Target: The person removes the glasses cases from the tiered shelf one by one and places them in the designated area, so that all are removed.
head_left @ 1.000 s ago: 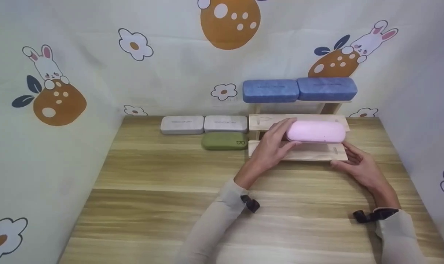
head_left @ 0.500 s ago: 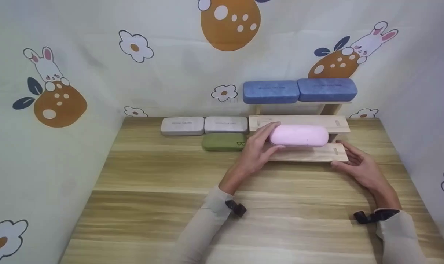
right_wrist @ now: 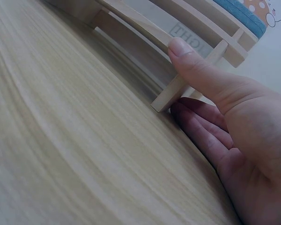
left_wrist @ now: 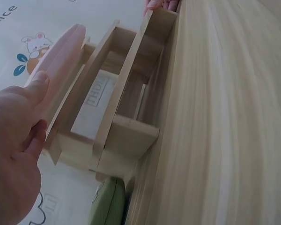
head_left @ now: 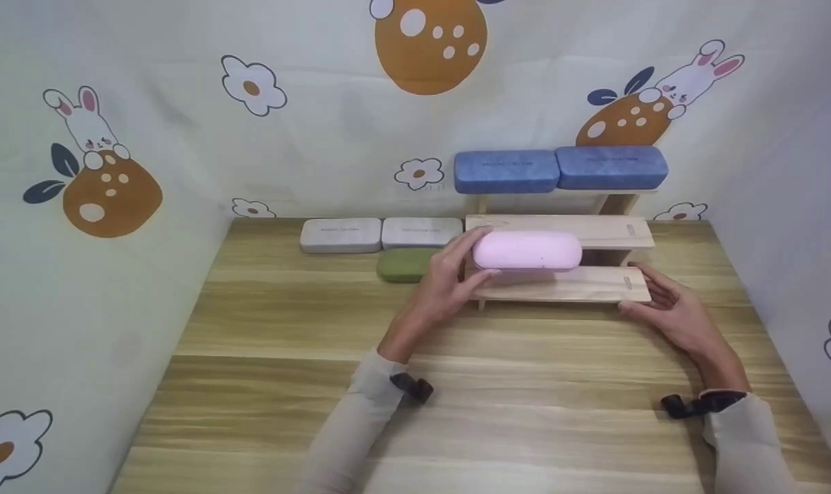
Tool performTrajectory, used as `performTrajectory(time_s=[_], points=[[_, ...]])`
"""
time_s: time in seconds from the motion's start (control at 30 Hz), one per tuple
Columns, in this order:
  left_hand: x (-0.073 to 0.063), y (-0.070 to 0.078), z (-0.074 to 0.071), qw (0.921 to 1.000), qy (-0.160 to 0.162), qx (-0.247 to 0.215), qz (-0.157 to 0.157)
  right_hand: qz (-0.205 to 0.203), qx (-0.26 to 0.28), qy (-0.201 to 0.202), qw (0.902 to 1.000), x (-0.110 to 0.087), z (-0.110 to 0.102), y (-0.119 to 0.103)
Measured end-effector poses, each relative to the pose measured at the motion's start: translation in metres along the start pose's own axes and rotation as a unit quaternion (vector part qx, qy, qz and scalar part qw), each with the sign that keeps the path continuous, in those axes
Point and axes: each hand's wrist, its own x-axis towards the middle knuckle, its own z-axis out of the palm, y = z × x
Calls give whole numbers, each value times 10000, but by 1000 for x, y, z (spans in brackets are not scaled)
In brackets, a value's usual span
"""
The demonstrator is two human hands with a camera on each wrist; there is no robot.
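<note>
My left hand holds a pink glasses case by its left end, thumb at the front and fingers behind. The case lies lengthwise over the lower tiers of a wooden three-tier display rack; in the left wrist view the case stands out from the shelf boards. At the rack's right end my right hand grips the lowest tier. In the right wrist view its thumb presses the front board, with the other fingers curled behind the leg. Two blue glasses cases sit side by side on the top tier.
Left of the rack, two grey glasses cases lie in a row on the wood-grain table against the patterned backdrop. A green glasses case in front of them is partly covered by my left hand.
My left hand has carried the pink case leftward along the rack, from its right side to its left half. The right hand keeps its grip on the rack's right end.
</note>
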Motion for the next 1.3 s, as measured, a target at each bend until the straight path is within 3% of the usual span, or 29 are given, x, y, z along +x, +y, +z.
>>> performTrajectory(time_s=[0.53, 0.77, 1.3], points=[[-30, -20, -48, 9976, 434, -63, -540, -129, 39, 42, 9999, 0, 1, 0], [-37, -24, -63, 9949, 490, -357, -804, -126, -67, 49, 9999, -1, 0, 0], [-46, -36, -95, 9867, 962, -854, -994, -177, 73, 33, 9998, 0, 2, -1]])
